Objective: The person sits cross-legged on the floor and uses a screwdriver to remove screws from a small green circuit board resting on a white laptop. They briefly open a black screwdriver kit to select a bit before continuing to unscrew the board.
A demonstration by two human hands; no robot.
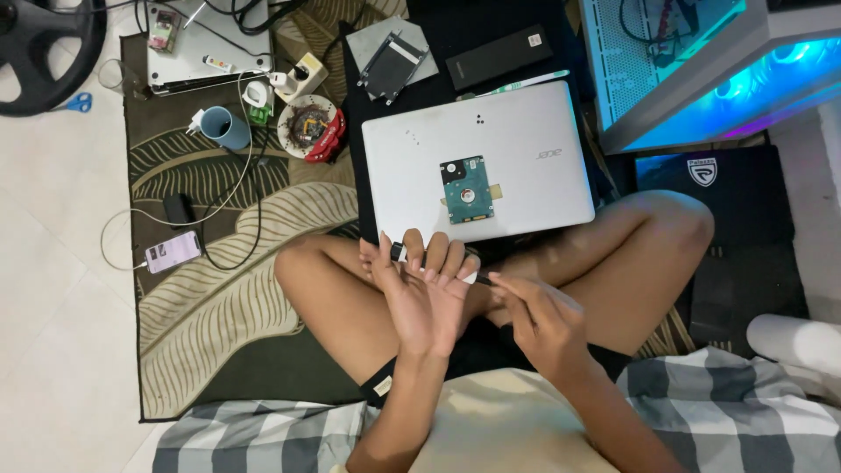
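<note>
Left hand: the left hand [427, 293] is raised palm-up over the lap, fingers [413, 250] curled loosely round a small dark tool [402, 252] – a partial wrap, not a tight fist.
Right hand: the right hand [539, 320] sits just beside the left, fingers pinched shut on the other end of a thin rod-like piece [477, 277]; whether it is one item with the dark tool, cannot tell.
Held item, place: over the crossed legs, just short of the near edge of the laptop.
Laptop: a closed silver laptop [526, 188] lies on a dark cloth on the floor, ahead of the knees.
Hard drive: a bare drive [466, 189], green circuit board up, rests on the lid toward its near edge – apart from both hands.
Rug: a leaf-patterned rug [219, 289] carries a blue mug [224, 128], a phone [173, 251] on a white cable, and a round dish of small parts [308, 128].
Far side: a metal drive bracket [392, 57] and a flat black box [498, 56] lie beyond the laptop's far edge.
Right of laptop: a lit computer case [701, 79] glows blue.
</note>
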